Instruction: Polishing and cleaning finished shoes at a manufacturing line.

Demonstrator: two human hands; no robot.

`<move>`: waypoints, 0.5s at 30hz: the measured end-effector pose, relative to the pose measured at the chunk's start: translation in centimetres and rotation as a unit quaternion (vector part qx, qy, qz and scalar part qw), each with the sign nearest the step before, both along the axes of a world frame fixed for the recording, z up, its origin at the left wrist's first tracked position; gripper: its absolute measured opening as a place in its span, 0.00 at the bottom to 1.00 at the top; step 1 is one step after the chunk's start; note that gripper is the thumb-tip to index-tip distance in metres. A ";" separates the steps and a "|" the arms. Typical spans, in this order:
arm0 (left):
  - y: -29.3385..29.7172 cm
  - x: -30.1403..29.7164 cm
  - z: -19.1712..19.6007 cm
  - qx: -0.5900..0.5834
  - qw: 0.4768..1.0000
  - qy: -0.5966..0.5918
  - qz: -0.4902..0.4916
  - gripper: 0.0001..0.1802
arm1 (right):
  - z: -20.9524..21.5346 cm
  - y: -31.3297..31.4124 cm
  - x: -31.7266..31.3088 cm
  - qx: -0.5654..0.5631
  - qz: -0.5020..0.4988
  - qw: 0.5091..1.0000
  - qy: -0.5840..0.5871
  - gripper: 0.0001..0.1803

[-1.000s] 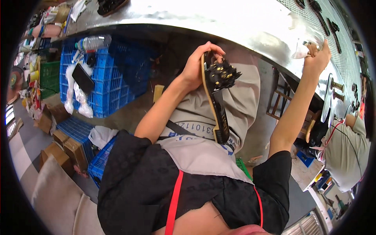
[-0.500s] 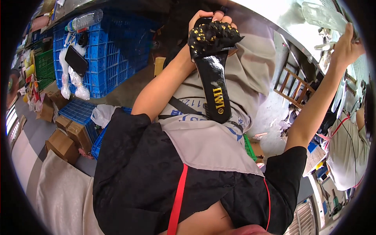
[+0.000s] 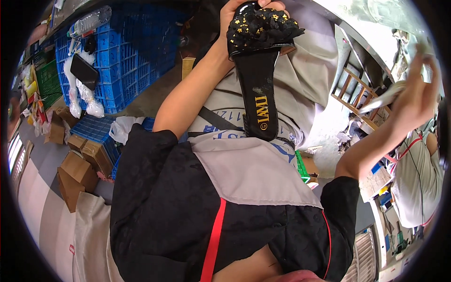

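A black slide sandal [image 3: 259,89] lies with its sole side away and its glossy insole facing me, heel against my apron. Its wide strap [image 3: 263,28] is covered with black ruffles and small gold flowers. My left hand [image 3: 230,14] grips the toe end at the top of the view; its fingers curl over the front edge. Off to the right, my right hand [image 3: 418,96] is raised beside the bright worktop, smeared by motion. A pale slim thing [image 3: 384,99] juts out from it, too blurred to name.
Stacked blue crates [image 3: 112,70] at left carry a clear plastic bottle [image 3: 91,21] and a black phone [image 3: 83,70]. Cardboard boxes [image 3: 77,174] stand below them. A bright worktop [image 3: 366,19] spans the upper right, near a wooden rack [image 3: 359,94]. Another person [image 3: 416,178] is at far right.
My right hand has drawn back from the worktop toward me, with a pale slim thing now showing at it. The sandal and left hand have shifted slightly upward in view.
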State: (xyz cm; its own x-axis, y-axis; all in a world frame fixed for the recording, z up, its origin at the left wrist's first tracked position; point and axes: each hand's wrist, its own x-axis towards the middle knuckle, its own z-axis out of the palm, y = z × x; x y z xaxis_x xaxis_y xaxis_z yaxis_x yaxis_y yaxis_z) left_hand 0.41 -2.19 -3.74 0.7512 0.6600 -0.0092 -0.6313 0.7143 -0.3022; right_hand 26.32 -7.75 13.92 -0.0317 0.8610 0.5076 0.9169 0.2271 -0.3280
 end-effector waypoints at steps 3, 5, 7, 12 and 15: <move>0.2 -0.1 0.3 0.033 0.999 0.023 0.006 0.16 | -2.7 -5.0 -5.4 -0.226 0.198 0.954 -0.009 0.24; 0.3 0.1 0.1 0.008 0.999 0.047 0.009 0.13 | -4.0 -6.7 -8.1 -0.313 0.262 0.911 0.060 0.29; 0.3 0.2 -0.2 0.009 0.998 0.055 0.008 0.13 | -5.0 -7.3 -9.5 -0.301 0.301 0.901 0.085 0.29; 0.0 0.1 -0.7 -0.036 0.999 0.033 -0.004 0.12 | -5.6 -6.9 -9.8 -0.333 0.319 0.887 0.015 0.22; 0.0 0.0 -0.9 -0.042 0.997 0.067 0.010 0.12 | -5.7 -6.9 -9.2 -0.256 0.295 0.919 0.046 0.27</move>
State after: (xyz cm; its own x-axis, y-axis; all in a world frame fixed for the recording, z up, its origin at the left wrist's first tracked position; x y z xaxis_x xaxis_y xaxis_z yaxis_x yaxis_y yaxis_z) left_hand 0.45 -2.22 -4.66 0.7266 0.6671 -0.1642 -0.6833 0.6769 -0.2735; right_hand 17.13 -14.68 8.18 -0.5473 0.8344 0.0648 0.6469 0.4709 -0.5998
